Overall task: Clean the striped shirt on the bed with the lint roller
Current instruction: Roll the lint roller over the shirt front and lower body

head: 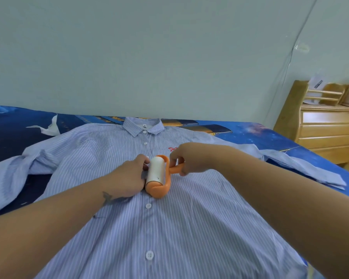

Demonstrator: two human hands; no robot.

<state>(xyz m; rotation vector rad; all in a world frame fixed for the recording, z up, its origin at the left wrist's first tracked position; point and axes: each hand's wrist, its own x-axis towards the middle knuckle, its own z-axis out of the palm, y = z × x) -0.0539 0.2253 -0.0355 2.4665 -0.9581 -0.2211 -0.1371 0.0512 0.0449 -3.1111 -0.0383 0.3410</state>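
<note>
A blue-and-white striped shirt point(113, 154) lies buttoned and spread flat on the bed point(270, 135), collar toward the wall. On its chest, along the button line, sits an orange lint roller point(158, 174) with a white sticky roll. My right hand point(186, 158) grips the orange handle from the right. Against the roll's left side lies my left hand point(129, 176), fingertips touching the roll; whether they pinch the sheet cannot be told. A small red embroidered mark point(172, 149) shows just beyond my right hand.
The bed has a dark blue starry sheet, with a white paper scrap point(48, 126) at the far left. A wooden headboard with drawers point(326, 129) stands at the right, holding small items on top. A pale wall runs behind.
</note>
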